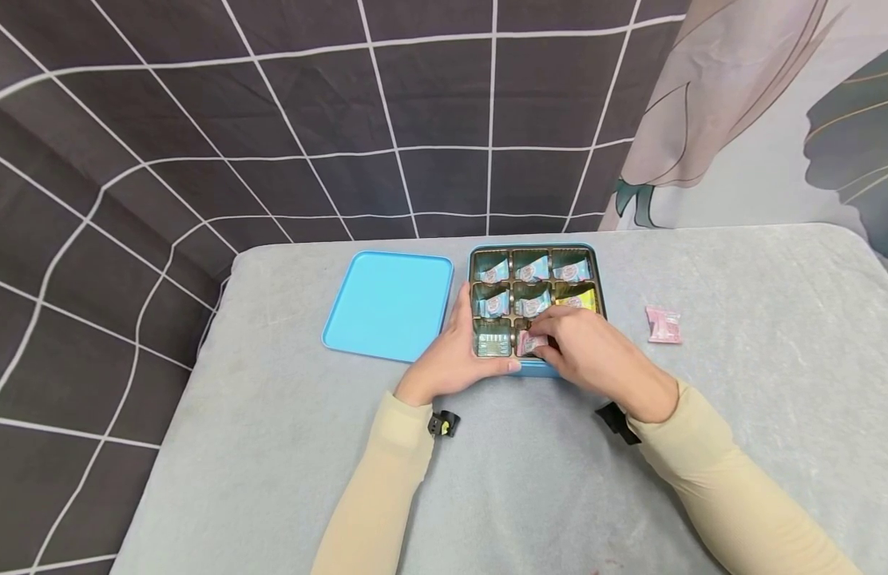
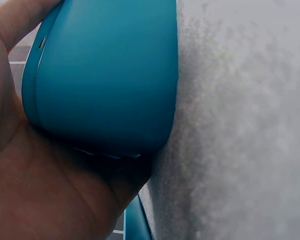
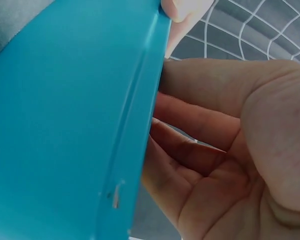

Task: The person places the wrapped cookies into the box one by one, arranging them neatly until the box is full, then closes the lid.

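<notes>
A blue tin [image 1: 533, 369] with a divided gold insert stands on the table. My left hand [image 1: 449, 361] grips its front left corner, thumb along the front edge; the left wrist view shows the palm against the tin's wall [image 2: 105, 75]. Over the front row, my right hand [image 1: 589, 345] pinches a pink wrapped candy [image 1: 528, 343] in the middle compartment. The tin hides those fingertips in the right wrist view. Several blue-wrapped candies [image 1: 493, 305] and a yellow one [image 1: 580, 300] sit in the compartments behind. At front left the ridged bottom shows; my right hand covers the front right compartment.
Another pink wrapped candy [image 1: 663, 326] lies on the grey cloth to the right of the tin. A light blue lid [image 1: 389, 305] lies flat at the tin's left. Behind the table hangs a dark grid-patterned cloth [image 1: 444, 96].
</notes>
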A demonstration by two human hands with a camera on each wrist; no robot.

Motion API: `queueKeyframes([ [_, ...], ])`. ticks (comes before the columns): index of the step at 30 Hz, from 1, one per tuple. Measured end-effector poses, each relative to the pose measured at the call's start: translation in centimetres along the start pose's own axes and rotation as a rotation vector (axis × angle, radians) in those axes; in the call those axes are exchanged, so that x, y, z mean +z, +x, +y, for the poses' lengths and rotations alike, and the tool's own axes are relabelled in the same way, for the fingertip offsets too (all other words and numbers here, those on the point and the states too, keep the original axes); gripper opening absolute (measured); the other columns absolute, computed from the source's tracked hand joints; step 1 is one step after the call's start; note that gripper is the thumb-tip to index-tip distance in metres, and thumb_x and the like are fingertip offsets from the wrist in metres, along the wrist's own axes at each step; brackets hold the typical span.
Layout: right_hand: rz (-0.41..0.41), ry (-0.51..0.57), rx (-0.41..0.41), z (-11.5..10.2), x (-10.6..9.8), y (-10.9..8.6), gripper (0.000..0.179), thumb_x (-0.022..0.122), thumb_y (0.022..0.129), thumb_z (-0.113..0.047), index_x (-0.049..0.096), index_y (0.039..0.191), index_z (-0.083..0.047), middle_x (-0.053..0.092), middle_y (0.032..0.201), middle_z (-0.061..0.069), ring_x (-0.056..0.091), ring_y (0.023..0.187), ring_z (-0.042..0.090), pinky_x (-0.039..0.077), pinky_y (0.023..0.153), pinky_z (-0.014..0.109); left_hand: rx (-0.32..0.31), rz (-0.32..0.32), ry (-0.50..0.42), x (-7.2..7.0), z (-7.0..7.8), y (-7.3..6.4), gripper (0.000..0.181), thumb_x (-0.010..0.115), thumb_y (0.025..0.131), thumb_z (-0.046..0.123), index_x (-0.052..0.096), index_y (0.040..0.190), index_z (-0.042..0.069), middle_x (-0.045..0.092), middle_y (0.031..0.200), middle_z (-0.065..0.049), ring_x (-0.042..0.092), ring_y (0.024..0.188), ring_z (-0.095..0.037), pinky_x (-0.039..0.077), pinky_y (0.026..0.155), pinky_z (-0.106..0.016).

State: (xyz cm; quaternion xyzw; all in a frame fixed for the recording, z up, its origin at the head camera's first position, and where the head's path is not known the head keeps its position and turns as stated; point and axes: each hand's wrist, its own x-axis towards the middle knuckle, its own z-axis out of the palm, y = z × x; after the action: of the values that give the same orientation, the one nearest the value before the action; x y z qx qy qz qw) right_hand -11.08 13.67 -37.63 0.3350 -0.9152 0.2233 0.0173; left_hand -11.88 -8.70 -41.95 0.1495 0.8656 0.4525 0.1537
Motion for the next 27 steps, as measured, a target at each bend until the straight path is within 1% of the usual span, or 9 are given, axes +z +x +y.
queueKeyframes([
  [4,-0.010,0.004,0.005,-0.12,-0.09,-0.01,0.016,0.070,0.088,0.002,0.076,0.103,0.005,0.073,0.106,0.014,0.069,0.100,0.030,0.054,0.086,0.046,0.006,0.002,0.003,0.02,-0.06,0.05,0.133,0.082,0.081,0.049,-0.019,0.159,0.010,-0.012,0.168,-0.002,0.003,0.152,-0.018,0.024,0.118,-0.046],
  [8,-0.003,-0.002,-0.020,-0.09,-0.08,-0.04,0.017,0.066,0.088,0.006,0.075,0.102,0.006,0.073,0.105,0.014,0.070,0.099,0.030,0.055,0.085,0.045,0.000,0.000,0.014,0.01,-0.03,0.01,0.133,0.082,0.081,0.049,-0.019,0.158,0.009,-0.012,0.168,-0.005,0.002,0.152,-0.019,0.023,0.118,-0.045],
  [12,0.021,0.002,-0.049,0.09,0.09,-0.04,0.018,0.063,0.089,0.009,0.075,0.102,0.004,0.072,0.101,0.012,0.070,0.093,0.027,0.056,0.081,0.043,0.002,-0.001,0.017,-0.02,0.03,-0.03,0.133,0.081,0.081,0.050,-0.018,0.158,0.008,-0.012,0.168,-0.007,0.001,0.152,-0.019,0.023,0.119,-0.045],
  [15,0.049,0.005,-0.057,0.19,0.27,-0.03,0.019,0.064,0.087,0.011,0.074,0.101,0.003,0.071,0.096,0.011,0.068,0.086,0.025,0.055,0.076,0.040,0.005,0.001,0.014,-0.02,0.02,-0.02,0.133,0.082,0.081,0.049,-0.018,0.159,0.009,-0.012,0.168,-0.006,0.002,0.152,-0.018,0.023,0.119,-0.045],
  [19,0.084,0.001,-0.047,0.20,0.38,-0.02,0.020,0.064,0.084,0.011,0.074,0.100,0.003,0.067,0.092,0.010,0.062,0.078,0.021,0.053,0.069,0.037,0.002,0.003,0.008,0.01,0.04,0.03,0.133,0.082,0.080,0.049,-0.018,0.159,0.010,-0.012,0.168,-0.003,0.003,0.152,-0.017,0.024,0.118,-0.044],
  [22,0.092,0.000,-0.034,0.20,0.43,0.04,0.021,0.065,0.083,0.010,0.073,0.101,0.003,0.066,0.090,0.010,0.059,0.074,0.020,0.051,0.067,0.036,0.000,0.003,0.000,0.02,0.04,0.06,0.133,0.083,0.080,0.048,-0.018,0.159,0.011,-0.011,0.168,-0.001,0.003,0.152,-0.016,0.024,0.118,-0.044],
  [24,0.091,-0.007,-0.022,0.18,0.43,0.08,0.021,0.066,0.082,0.011,0.073,0.101,0.003,0.065,0.087,0.009,0.058,0.074,0.020,0.051,0.067,0.036,0.000,0.003,-0.005,0.02,0.03,0.08,0.133,0.083,0.080,0.048,-0.018,0.159,0.011,-0.011,0.168,-0.001,0.002,0.152,-0.016,0.023,0.118,-0.044],
  [27,0.084,-0.034,-0.003,0.17,0.38,0.13,0.023,0.068,0.081,0.011,0.073,0.102,0.003,0.069,0.089,0.009,0.062,0.077,0.022,0.052,0.069,0.039,-0.001,0.005,-0.006,0.02,0.01,0.06,0.134,0.083,0.080,0.048,-0.018,0.159,0.011,-0.011,0.168,-0.003,0.002,0.152,-0.016,0.022,0.119,-0.045],
])
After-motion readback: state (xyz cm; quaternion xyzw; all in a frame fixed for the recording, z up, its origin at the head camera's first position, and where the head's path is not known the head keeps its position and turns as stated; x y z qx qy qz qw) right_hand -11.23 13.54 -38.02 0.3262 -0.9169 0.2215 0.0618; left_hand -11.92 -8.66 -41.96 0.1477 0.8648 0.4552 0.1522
